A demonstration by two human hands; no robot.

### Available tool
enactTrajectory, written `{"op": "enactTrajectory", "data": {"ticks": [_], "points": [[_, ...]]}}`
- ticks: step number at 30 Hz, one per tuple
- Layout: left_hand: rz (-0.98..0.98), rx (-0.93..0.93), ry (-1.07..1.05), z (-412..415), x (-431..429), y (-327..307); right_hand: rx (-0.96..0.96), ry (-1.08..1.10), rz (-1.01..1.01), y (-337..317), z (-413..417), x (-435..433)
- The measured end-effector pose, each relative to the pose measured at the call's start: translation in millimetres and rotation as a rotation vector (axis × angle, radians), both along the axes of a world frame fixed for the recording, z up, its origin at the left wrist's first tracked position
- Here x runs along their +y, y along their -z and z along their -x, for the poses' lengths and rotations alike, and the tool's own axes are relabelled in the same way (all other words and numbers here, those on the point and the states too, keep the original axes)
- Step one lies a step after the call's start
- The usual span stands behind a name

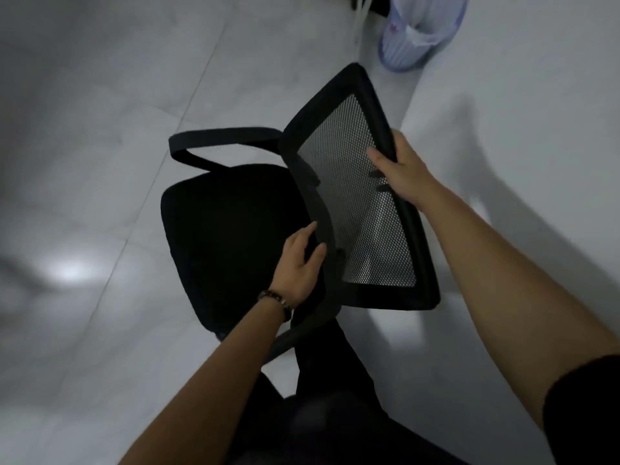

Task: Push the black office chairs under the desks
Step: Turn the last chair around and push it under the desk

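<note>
A black office chair (228, 236) with a mesh backrest (355, 196) stands on the pale tiled floor below me, its seat pointing left. My left hand (298, 263) grips the left edge of the backrest frame; a dark bracelet sits on that wrist. My right hand (402, 169) clasps the right edge of the frame, fingers curled over onto the mesh. One curved armrest (221, 137) shows at the far side, another partly under my left forearm. No desk top is clearly visible.
A pale blue waste bin (416, 31) with a plastic liner stands at the top right, beside white cables and a dark base. A white wall or panel (536, 129) runs along the right. Open tiled floor (84, 129) spreads to the left.
</note>
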State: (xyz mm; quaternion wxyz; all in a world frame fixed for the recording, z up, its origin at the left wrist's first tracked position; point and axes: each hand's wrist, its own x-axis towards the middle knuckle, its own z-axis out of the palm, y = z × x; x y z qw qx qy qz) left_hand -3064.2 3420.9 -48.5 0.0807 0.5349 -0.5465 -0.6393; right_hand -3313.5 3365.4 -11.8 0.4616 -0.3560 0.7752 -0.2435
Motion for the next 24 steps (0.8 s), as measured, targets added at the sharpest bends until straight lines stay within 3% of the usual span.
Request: {"op": "enactTrajectory", "data": {"ticks": [5,9,20,22,24], "points": [[-0.135,0.039,0.059,32,10,32,-0.010,0.031,0.094,17,-21,4],[-0.182,0.026,0.082,10,24,34,0.015,0.073,0.150,17,-71,15],[-0.184,-0.189,-0.043,-204,52,1,-0.015,0.095,0.256,17,-308,28],[-0.171,-0.234,-0.085,-248,60,-10,0.108,-0.010,0.212,16,-355,33],[-0.135,-0.305,-0.086,-291,68,-19,0.365,-0.257,0.177,12,-390,40]]}}
